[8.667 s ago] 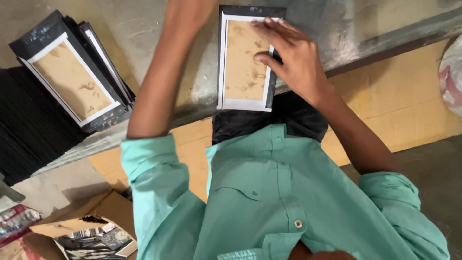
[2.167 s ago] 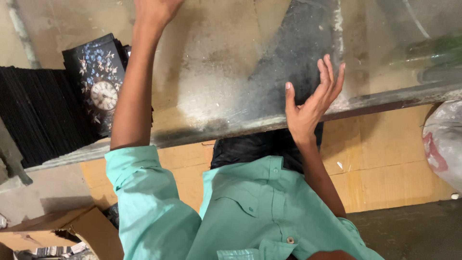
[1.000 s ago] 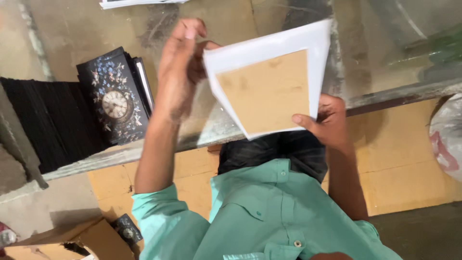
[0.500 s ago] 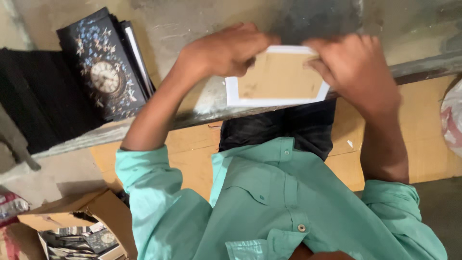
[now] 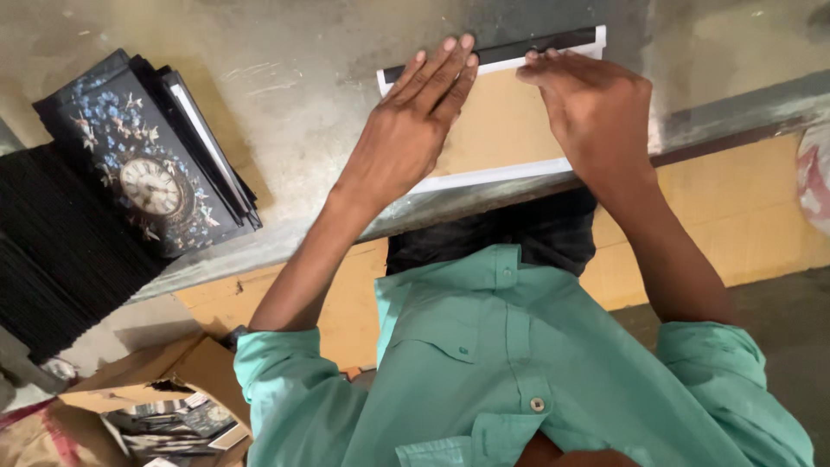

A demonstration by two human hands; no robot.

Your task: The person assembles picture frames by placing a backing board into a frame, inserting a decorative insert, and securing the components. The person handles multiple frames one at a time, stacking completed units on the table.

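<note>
A flat rectangular board (image 5: 501, 130) with a tan face and white border lies on the grey table (image 5: 294, 95), near its front edge. A black strip (image 5: 536, 45) runs along its far edge. My left hand (image 5: 415, 130) lies flat on the board's left part, fingers stretched to the black strip. My right hand (image 5: 592, 108) presses palm-down on the right part, fingers bent at the strip. Neither hand grips anything.
A stack of black framed pictures with a clock-and-flowers print (image 5: 147, 173) lies at the table's left. Dark flat sheets (image 5: 52, 259) are piled further left. An open cardboard box (image 5: 164, 406) with more prints sits on the floor below. A pale bag (image 5: 813, 190) shows at the right edge.
The board, held up in both hands a second ago, now lies flat on the table. Both hands have slid to its far edge and press on it.
</note>
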